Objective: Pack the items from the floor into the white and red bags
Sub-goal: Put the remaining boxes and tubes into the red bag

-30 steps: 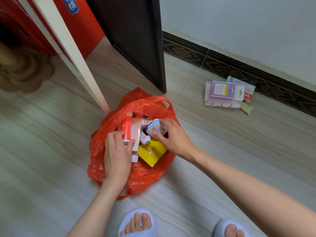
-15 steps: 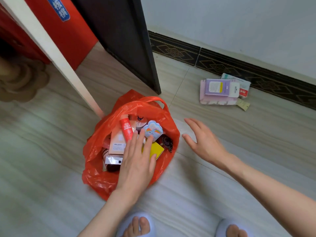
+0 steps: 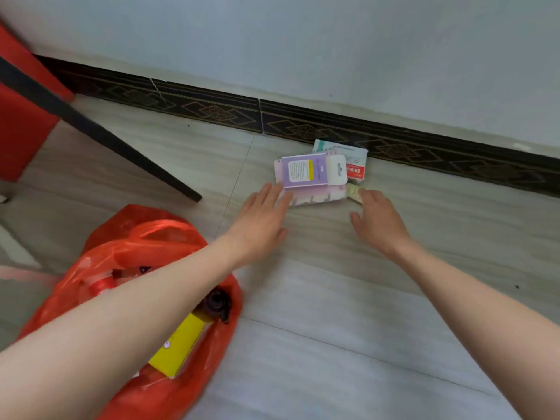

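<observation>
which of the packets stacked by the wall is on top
The purple box with the yellow label lies on top; the pink packet and red-and-white packet show only from beneath it.

Pale grey wood-grain floor (image 3: pixel 333 313) in large tiles. Plain whitish wall (image 3: pixel 303 40), edged below by dark patterned skirting (image 3: pixel 212 110). At left, red panel (image 3: pixel 21 128) behind black door edge (image 3: pixel 100 134).

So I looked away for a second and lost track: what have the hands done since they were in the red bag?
Both hands left the red bag and reached forward to the packets by the wall. The left hand and right hand are open, one at each side of the pile, gripping nothing yet. The bag stays full on the floor, and the packets lie stacked as before.
</observation>
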